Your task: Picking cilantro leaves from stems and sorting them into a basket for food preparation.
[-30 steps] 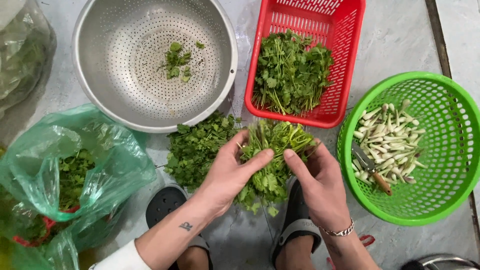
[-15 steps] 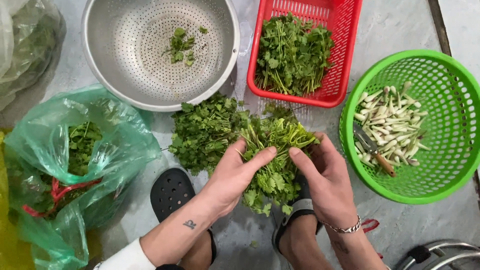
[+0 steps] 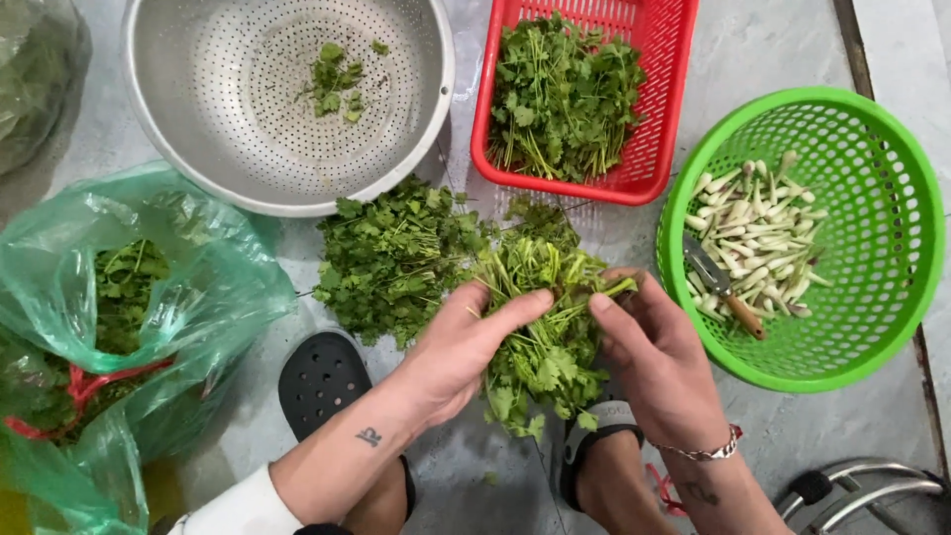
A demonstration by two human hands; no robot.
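Note:
My left hand (image 3: 466,347) and my right hand (image 3: 656,352) both grip one bunch of green coriander (image 3: 540,327), stems up and leaves hanging toward me, above the grey floor. A loose pile of the same herb (image 3: 391,253) lies just left of the bunch. Trimmed sprigs (image 3: 565,94) fill a red rectangular basket (image 3: 662,149) beyond my hands. A round green basket (image 3: 892,228) to the right holds pale cut root ends (image 3: 758,233) and a small knife (image 3: 725,289).
A steel colander (image 3: 198,109) with a few green scraps sits at the top left. A green plastic bag (image 3: 198,297) with more herbs lies at the left. My feet in dark sandals (image 3: 322,381) are under my arms. A metal frame (image 3: 872,490) shows at the bottom right.
The view has shifted a little, so everything sits slightly lower and right. My fingers have closed further round the bunch's stems; both hands stay on it.

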